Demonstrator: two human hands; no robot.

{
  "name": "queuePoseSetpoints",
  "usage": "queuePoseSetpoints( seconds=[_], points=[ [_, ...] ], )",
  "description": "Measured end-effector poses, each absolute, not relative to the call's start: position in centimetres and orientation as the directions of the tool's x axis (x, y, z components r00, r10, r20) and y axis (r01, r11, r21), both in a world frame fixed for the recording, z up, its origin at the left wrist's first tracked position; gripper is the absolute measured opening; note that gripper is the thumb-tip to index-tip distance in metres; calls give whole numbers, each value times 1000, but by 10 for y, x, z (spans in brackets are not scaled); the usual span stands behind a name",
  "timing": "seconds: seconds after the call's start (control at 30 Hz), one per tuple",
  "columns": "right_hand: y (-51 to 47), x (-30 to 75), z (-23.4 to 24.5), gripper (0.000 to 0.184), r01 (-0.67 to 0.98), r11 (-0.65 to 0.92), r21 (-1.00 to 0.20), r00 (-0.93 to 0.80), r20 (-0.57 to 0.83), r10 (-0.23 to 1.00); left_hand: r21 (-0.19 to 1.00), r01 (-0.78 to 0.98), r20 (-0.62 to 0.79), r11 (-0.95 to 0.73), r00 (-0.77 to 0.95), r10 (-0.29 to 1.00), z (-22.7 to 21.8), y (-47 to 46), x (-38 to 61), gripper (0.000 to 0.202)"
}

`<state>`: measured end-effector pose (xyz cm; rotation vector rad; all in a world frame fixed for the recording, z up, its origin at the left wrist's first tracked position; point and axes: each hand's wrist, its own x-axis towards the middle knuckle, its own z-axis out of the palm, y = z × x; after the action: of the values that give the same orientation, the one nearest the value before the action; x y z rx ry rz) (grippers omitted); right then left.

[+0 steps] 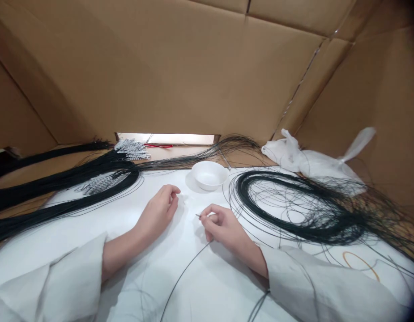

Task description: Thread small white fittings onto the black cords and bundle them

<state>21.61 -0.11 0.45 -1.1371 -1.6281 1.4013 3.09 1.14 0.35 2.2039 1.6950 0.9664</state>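
My right hand (223, 226) pinches a thin black cord (184, 271). A short tip pokes out past thumb and forefinger toward the left, and the tail curves down to the near edge of the view. Across from it, my left hand (159, 209) hovers over the white tabletop (126, 228), fingers loosely bent and the thumb apart from them. Nothing shows clearly in that hand. Beside its fingertips are a few tiny whitish bits (184, 199), too small to name. A white bowl (210, 175) stands just beyond both hands; its inside looks bare.
A large coil of black cords (260, 214) lies at the right, near a white plastic bag (314, 161). At the left are long black bundles (59, 179) with black-and-white patterned ends (131, 149). An orange rubber band (361, 264) lies near my right sleeve. Cardboard walls (166, 67) enclose the table.
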Motion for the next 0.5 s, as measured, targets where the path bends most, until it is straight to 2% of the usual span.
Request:
queuePoseSetpoints(
  seconds=[0.1, 0.2, 0.3, 0.5],
  points=[
    [0, 216, 6, 10, 162, 34, -986, -312, -19, 950, 465, 823, 360, -326, 160, 919, -3, 31, 26, 21],
    [-1, 217, 10, 15, 139, 94, -986, -244, 58, 968, 431, 828, 354, -359, 211, 911, -6, 40, 28, 25],
    [-1, 218, 11, 14, 129, 141, -982, -241, 107, 965, 405, 823, 353, -398, 261, 899, -6, 44, 31, 28],
    [2, 217, 6, 11, 119, 131, -984, -248, 99, 964, 378, 811, 353, -446, 319, 879, -6, 44, 31, 31]
  ],
)
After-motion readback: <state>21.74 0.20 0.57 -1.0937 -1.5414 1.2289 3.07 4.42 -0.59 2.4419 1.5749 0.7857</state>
